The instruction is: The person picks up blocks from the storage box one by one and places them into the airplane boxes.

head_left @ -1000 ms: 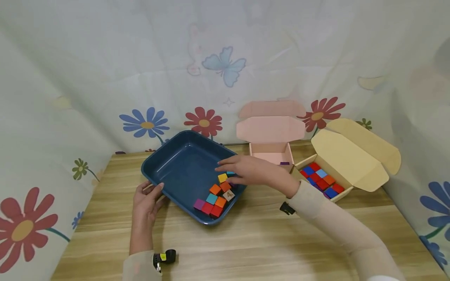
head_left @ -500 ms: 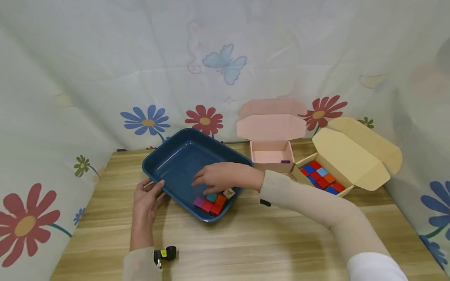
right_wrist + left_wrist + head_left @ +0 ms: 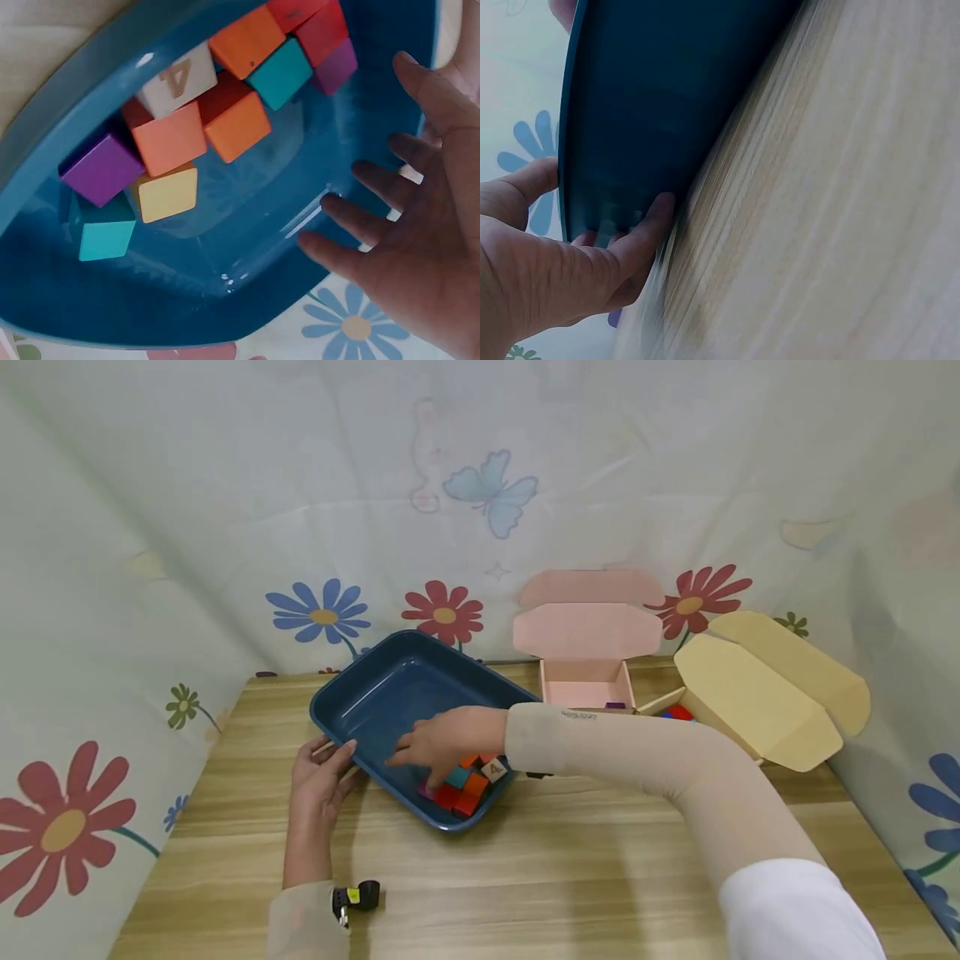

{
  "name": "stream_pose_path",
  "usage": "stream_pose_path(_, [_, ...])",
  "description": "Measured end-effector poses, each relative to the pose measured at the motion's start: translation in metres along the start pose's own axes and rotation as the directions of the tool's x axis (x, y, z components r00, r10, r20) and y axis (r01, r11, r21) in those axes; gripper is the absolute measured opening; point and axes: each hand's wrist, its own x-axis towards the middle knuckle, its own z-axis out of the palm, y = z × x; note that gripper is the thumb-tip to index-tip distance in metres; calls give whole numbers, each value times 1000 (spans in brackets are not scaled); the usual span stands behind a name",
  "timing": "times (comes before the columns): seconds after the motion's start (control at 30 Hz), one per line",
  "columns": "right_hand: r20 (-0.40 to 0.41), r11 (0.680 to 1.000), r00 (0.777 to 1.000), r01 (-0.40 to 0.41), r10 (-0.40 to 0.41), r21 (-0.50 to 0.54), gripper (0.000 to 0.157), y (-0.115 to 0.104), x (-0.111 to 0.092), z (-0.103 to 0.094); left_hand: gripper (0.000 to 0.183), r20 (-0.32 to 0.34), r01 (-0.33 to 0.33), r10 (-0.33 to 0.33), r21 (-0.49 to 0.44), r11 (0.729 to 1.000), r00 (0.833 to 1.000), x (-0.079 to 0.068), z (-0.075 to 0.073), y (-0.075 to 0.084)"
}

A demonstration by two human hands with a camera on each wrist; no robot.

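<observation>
A deep blue tray (image 3: 375, 702) lies on the wooden table, with several coloured cubes bunched toward its near right corner. My left hand (image 3: 318, 781) grips the tray's left side, thumb at the rim and fingers against the outer wall in the left wrist view. Over the tray, my right hand (image 3: 446, 739) has its fingers spread, with nothing held. In the right wrist view, the fingers are apart from the purple cube (image 3: 336, 67) at the row's end. Nearby sit a teal cube (image 3: 281, 73), an orange cube (image 3: 246, 41), a yellow cube (image 3: 169, 195) and a plain cube marked 4 (image 3: 178, 79).
A pink box (image 3: 587, 672) with a raised lid stands behind the tray, a purple piece inside. To its right, an open yellow box (image 3: 723, 722) holds red and blue pieces, mostly hidden by my right sleeve. A patterned curtain (image 3: 360, 510) closes off the back.
My right hand has moved left and nearer across the tray, from the cubes at its right side to above the purple end cube. The left hand keeps its hold on the tray.
</observation>
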Motion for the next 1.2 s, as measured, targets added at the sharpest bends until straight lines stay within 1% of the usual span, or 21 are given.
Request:
stream_pose_path(0.1, [47, 999, 997, -53, 53, -6, 78, -1, 2, 0, 77, 4, -4, 4, -6, 1000, 1000, 0, 1, 0])
stream_pose_path(0.33, [157, 997, 985, -71, 72, -14, 86, -3, 12, -2, 74, -12, -18, 18, -6, 1000, 1000, 2, 0, 2])
stream_pose_path(0.5, [243, 999, 970, -32, 27, 16, 84, -3, 23, -2, 74, -17, -35, 35, 3, 999, 999, 2, -1, 1])
stream_pose_path(0.6, [262, 999, 965, 4, -17, 52, 82, -5, 27, 3, 73, -15, -29, 29, 8, 1000, 999, 1, 0, 0])
stream_pose_path(0.63, [254, 998, 967, 19, -32, 53, 80, -6, 27, 5, 74, -13, -26, 26, 8, 1000, 1000, 1, 0, -1])
stream_pose_path(0.67, [246, 998, 968, 39, -50, 50, 75, -6, 27, 7, 73, -13, -24, 24, 4, 1000, 1000, 1, 0, -1])
stream_pose_path(0.77, [192, 995, 977, 93, -97, 30, 52, -9, 24, 13, 74, -7, -21, 21, -2, 1000, 1000, 0, 0, 0])
stream_pose_path(0.83, [149, 994, 983, 106, -107, 16, 36, -11, 21, 16, 74, -8, -22, 22, -8, 1000, 1000, 1, 0, 1])
stream_pose_path(0.87, [126, 994, 986, 110, -113, 27, 30, -11, 19, 17, 74, -12, -24, 24, -9, 1000, 1000, 2, 0, 2])
stream_pose_path(0.97, [41, 992, 992, 113, -116, 63, 26, -12, 15, 18, 72, -26, -25, 25, -10, 1000, 999, 4, 0, 3])
stream_pose_path(1.07, [-32, 985, 992, 127, -125, 112, 22, -12, 12, 17, 72, -30, -22, 22, 5, 1000, 999, 3, 0, 2])
stream_pose_path(1.2, [-74, 980, 989, 139, -129, 143, 16, -9, 8, 13, 75, -23, -5, 5, 4, 1000, 1000, 2, 0, 0])
